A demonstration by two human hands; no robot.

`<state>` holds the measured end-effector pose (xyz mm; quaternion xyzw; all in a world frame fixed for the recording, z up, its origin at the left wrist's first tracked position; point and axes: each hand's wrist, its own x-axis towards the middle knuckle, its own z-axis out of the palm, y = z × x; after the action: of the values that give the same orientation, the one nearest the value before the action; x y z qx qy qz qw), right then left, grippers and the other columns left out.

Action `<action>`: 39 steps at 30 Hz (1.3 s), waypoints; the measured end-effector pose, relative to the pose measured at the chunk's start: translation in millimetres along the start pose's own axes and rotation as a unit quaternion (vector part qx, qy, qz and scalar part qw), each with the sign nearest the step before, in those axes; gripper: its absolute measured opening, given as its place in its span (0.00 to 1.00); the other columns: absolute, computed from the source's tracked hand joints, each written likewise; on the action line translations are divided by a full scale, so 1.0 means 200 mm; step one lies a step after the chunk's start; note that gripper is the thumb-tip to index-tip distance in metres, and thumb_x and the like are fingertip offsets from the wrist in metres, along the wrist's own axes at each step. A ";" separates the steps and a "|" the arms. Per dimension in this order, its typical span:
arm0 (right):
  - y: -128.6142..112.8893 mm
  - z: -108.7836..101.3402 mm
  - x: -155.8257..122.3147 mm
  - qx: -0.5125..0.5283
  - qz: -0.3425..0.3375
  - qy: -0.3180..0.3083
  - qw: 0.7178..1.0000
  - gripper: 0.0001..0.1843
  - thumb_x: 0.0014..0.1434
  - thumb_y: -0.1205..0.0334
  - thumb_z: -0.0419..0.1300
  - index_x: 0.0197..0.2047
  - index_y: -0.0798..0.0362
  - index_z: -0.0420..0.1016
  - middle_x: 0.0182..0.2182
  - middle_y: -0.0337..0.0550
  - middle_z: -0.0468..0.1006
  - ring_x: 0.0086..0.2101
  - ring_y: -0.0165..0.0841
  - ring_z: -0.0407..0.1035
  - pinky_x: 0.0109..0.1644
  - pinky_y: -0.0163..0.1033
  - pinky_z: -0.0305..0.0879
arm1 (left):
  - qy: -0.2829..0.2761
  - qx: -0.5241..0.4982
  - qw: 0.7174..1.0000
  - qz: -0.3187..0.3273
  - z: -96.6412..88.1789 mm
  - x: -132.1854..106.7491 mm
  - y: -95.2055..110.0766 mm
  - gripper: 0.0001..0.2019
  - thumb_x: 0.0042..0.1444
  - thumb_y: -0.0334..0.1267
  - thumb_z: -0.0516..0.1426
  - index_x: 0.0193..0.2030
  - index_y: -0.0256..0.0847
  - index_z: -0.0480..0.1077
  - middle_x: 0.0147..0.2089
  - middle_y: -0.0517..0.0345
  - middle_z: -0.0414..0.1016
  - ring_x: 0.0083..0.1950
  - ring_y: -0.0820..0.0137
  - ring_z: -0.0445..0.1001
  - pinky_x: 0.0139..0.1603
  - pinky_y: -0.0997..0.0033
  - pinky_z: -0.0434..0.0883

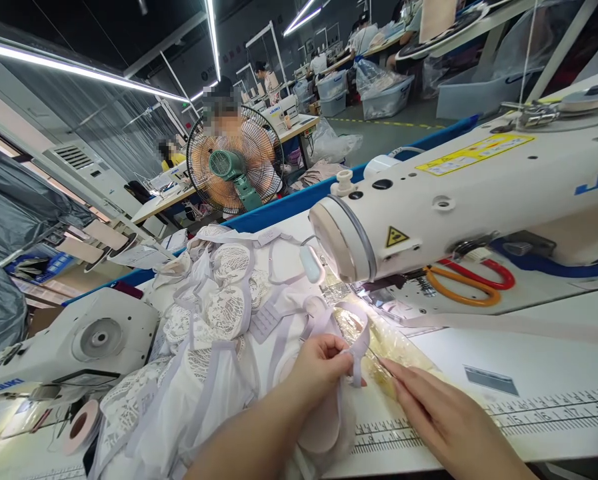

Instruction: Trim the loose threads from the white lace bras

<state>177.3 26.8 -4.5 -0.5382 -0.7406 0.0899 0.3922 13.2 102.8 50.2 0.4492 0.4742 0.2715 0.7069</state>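
Observation:
My left hand (323, 363) is closed, pinching a pale lavender bra strap (359, 340) that loops up above the fingers. Just right of it, my right hand (439, 413) has its fingers pressed together around a thin, dark, pointed tool (381, 363); most of it is hidden, so its kind is unclear. Its tip points towards the strap. Under my left wrist lies a smooth bra cup (321, 420). A heap of white lace bras (223, 313) with lavender edging spreads to the left. Both hands are in front of the sewing machine's head (346, 233).
Orange-handled scissors (466, 290) and a red handle (501, 270) lie beneath the machine arm. A printed ruler (543, 417) runs along the table's front edge. Another sewing machine (93, 340) and a tape roll (81, 427) stand left. Beyond the blue trough edge (289, 200) is a fan (236, 160).

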 end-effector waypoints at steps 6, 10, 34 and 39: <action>0.01 -0.02 -0.02 -0.007 -0.014 -0.074 0.997 0.17 0.62 0.64 0.48 0.51 0.51 0.71 0.38 0.44 0.80 0.36 0.35 0.76 0.30 0.32 0.74 | 0.011 -0.014 1.000 0.000 0.01 0.00 0.01 0.16 0.34 0.43 0.65 0.22 0.37 0.63 0.17 0.63 0.66 0.19 0.72 0.69 0.24 0.72 0.65; 0.01 -0.02 -0.03 -0.010 -0.018 -0.089 0.996 0.16 0.63 0.64 0.47 0.50 0.51 0.71 0.40 0.45 0.80 0.37 0.35 0.76 0.28 0.31 0.73 | 0.013 -0.016 1.000 0.001 0.01 0.00 0.02 0.15 0.34 0.42 0.64 0.22 0.37 0.63 0.16 0.63 0.65 0.18 0.72 0.69 0.24 0.72 0.65; -0.08 -0.02 0.24 -0.062 0.035 -0.067 0.995 0.11 0.53 0.66 0.48 0.21 0.49 0.55 0.17 0.33 0.62 0.17 0.27 0.59 0.20 0.32 0.51 | -0.010 0.098 0.993 0.066 -0.02 0.00 -0.05 0.04 0.40 0.33 0.57 0.23 0.37 0.64 0.20 0.63 0.66 0.23 0.77 0.63 0.26 0.76 0.60; -0.04 -0.06 0.21 0.003 0.097 -0.066 0.993 0.09 0.54 0.62 0.49 0.22 0.49 0.58 0.18 0.33 0.65 0.18 0.27 0.61 0.21 0.31 0.56 | -0.016 0.052 0.998 0.029 0.00 0.00 -0.04 0.07 0.39 0.36 0.58 0.22 0.37 0.63 0.20 0.61 0.68 0.24 0.72 0.70 0.28 0.73 0.66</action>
<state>174.6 56.9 27.7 -0.5994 -0.7088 0.1646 0.3335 12.4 99.1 44.2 0.5032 0.4626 0.2598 0.6821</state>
